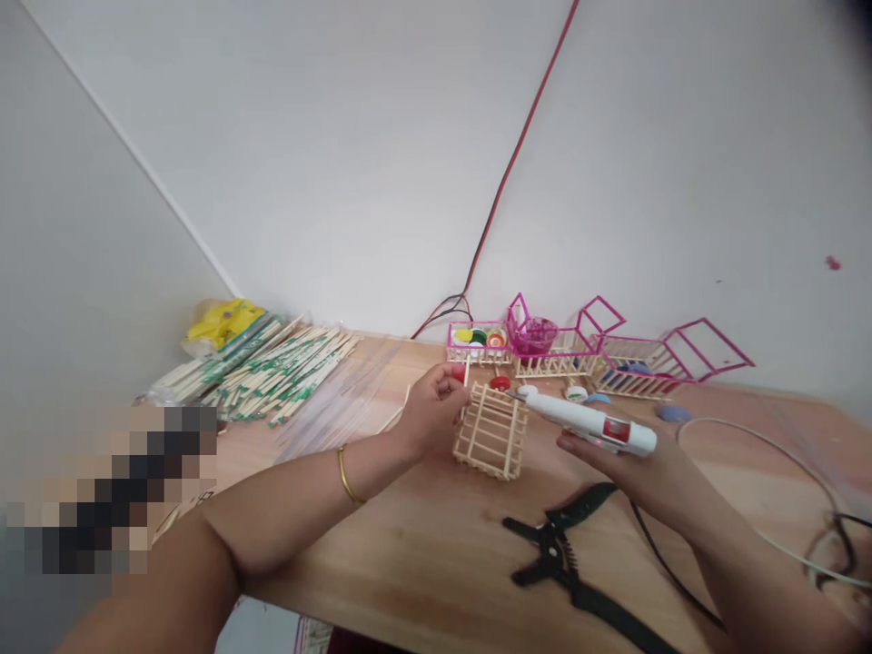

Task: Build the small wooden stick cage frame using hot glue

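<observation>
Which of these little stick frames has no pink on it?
The plain stick frame beside the left hand, near the hot glue gun's tip; the other frames, back by the wall, have pink edges.

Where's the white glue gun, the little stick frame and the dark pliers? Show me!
White glue gun (576, 418): head view, on its body.
Little stick frame (510, 439): head view, on a lengthwise stick.
Dark pliers (552, 551): head view, at the pivot.

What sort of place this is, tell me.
Probably a craft workspace: a glue gun in the right hand, a small stick frame, and a pile of sticks on the table.
</observation>
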`<state>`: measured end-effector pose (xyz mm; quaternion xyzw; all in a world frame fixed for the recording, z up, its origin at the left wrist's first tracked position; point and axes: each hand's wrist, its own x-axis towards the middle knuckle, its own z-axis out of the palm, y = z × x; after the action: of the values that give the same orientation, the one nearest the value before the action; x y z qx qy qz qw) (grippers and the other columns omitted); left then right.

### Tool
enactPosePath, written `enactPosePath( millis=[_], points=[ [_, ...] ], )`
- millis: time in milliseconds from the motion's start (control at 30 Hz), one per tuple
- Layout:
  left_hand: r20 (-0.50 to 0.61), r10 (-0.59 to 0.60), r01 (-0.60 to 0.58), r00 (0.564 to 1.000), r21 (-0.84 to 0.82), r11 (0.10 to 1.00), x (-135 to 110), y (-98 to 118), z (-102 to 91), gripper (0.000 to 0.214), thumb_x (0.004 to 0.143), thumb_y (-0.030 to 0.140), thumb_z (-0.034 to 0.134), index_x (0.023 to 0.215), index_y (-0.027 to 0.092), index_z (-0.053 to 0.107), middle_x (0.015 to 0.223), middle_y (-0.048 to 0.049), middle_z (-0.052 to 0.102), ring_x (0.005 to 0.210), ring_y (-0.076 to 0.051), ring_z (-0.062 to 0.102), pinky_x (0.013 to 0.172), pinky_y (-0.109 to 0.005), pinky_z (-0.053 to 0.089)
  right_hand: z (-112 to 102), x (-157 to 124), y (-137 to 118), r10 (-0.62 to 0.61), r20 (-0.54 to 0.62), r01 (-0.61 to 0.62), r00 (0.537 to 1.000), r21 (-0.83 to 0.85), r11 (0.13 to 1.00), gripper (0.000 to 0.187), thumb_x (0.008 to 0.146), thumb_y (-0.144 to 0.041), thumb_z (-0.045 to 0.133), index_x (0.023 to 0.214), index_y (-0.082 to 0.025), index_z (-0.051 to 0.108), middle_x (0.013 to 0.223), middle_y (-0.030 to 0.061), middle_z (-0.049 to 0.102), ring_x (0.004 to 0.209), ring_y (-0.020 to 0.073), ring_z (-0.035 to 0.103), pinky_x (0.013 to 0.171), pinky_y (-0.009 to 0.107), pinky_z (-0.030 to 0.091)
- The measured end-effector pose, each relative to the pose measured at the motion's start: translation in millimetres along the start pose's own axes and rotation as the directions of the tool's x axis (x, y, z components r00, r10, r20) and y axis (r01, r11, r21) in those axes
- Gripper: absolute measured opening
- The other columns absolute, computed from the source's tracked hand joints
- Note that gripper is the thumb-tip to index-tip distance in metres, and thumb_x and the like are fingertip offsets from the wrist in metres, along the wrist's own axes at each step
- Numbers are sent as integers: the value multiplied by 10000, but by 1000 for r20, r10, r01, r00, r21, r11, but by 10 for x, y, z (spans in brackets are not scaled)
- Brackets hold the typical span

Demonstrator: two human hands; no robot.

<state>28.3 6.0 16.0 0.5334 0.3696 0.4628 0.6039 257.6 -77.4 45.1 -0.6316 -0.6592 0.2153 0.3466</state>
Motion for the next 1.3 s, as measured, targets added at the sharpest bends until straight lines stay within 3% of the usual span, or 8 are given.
enactPosePath(
  millis=[367,767,1300],
  points=[
    [-4,-13,13,1000,4,1000,25,-41,-2,289,702,213,589,980,165,526,601,87,521,407,-27,372,431,-174,304,52,-2,74,102,-3,-102,995,-65,993,341,696,-539,642,679,-202,588,542,-20,554,511,150,521,454,242,403],
    [1,-18,18,1000,25,1000,9,-36,3,278,719,235,593,982,174,526,623,91,520,403,-25,405,436,-175,326,97,-18,-25,77,-64,-81,995,-54,995,332,701,-533,652,673,-206,603,511,-32,526,496,143,487,458,249,389],
    [17,-15,15,1000,19,1000,3,-30,1,297,697,192,573,988,165,518,613,90,506,406,-29,405,415,-170,313,57,9,4,41,2,-41,999,-158,987,321,739,-528,618,692,-211,603,518,-27,561,498,150,523,452,243,404]
  ],
)
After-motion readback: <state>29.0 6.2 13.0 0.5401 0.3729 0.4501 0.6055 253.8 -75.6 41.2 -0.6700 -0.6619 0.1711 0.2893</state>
